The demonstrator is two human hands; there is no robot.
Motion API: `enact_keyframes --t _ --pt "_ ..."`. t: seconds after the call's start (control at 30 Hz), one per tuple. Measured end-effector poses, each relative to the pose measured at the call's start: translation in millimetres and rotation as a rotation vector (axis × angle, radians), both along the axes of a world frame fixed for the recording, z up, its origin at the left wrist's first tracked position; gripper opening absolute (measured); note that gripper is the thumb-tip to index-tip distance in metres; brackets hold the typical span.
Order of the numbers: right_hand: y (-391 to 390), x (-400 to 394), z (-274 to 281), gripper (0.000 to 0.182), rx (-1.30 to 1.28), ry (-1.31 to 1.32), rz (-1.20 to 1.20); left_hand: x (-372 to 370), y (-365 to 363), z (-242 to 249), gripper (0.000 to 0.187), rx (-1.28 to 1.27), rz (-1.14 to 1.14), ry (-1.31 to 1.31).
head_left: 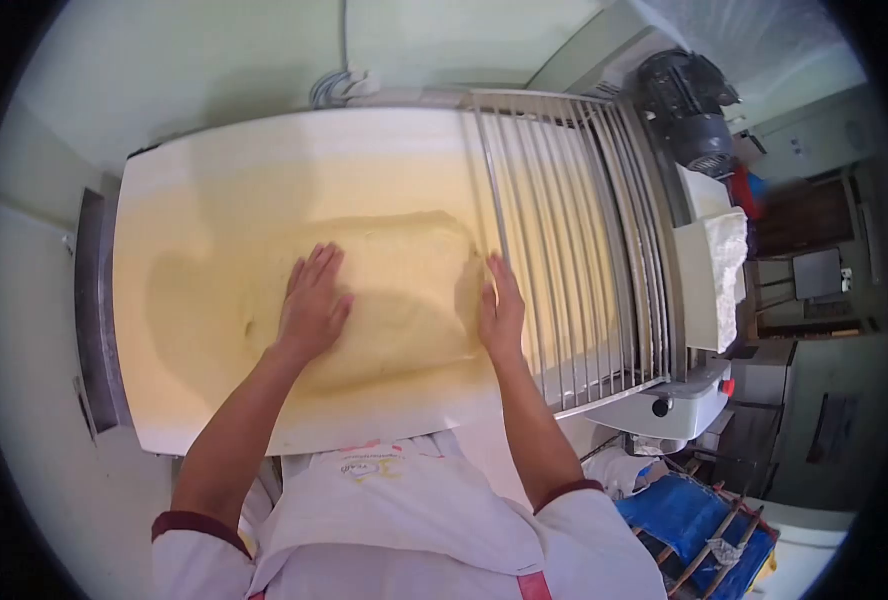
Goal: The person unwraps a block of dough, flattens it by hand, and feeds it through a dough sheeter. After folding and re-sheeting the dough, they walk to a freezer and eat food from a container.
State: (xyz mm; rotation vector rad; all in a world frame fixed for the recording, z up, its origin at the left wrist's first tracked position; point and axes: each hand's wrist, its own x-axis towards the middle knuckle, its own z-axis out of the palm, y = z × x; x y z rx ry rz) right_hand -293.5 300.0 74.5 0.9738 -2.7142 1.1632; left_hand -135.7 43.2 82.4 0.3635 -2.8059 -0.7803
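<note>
A thick, pale yellow slab of dough [404, 300] lies on the belt [194, 230] of a dough sheeter. My left hand [314, 305] rests flat on the left part of the slab, fingers stretched out. At the slab's right end, my right hand [504, 310] is held along its edge with fingers extended and thumb toward the dough. Neither hand grips anything. The belt's surface is yellowish in the middle and whiter along the far edge.
Right of my right hand, a metal bar guard [554, 250] covers the belt near the rollers. A dark motor [686, 110] sits behind it. A white tray with white powder [729, 280] stands at the machine's right. Blue cloth [699, 525] lies at lower right.
</note>
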Motion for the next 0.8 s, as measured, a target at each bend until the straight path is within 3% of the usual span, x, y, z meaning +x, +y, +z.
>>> enact_keyframes --t 0.07,0.17,0.3,0.5,0.6,0.63,0.7,0.8 --pt "21 24 -5 0.04 0.064 -0.035 -0.122 5 -2 -4 0.047 0.151 0.056 0.145" --pt "25 45 -14 0.038 0.071 -0.123 -0.253 -26 22 16 0.031 0.243 -0.131 0.275" --pt "24 53 -19 0.039 0.021 -0.302 -0.393 -101 47 35 0.03 0.311 -0.344 0.211" --pt "10 57 -33 0.04 -0.23 -0.28 -0.514 -220 42 -8 0.04 0.165 -0.819 -0.104" --pt "5 46 -28 0.04 -0.212 -0.355 -0.558 -255 49 -12 0.045 0.295 -0.958 -0.525" --pt "2 41 -31 0.039 -0.215 -0.355 -0.57 -263 53 -15 0.04 0.301 -1.001 -0.54" --pt "1 42 -35 0.037 -0.242 -0.378 -0.579 -268 60 -21 0.031 0.336 -1.06 -0.575" --pt "2 32 -30 0.031 -0.316 -0.422 -0.584 -264 65 -33 0.019 0.283 -0.932 -0.527"
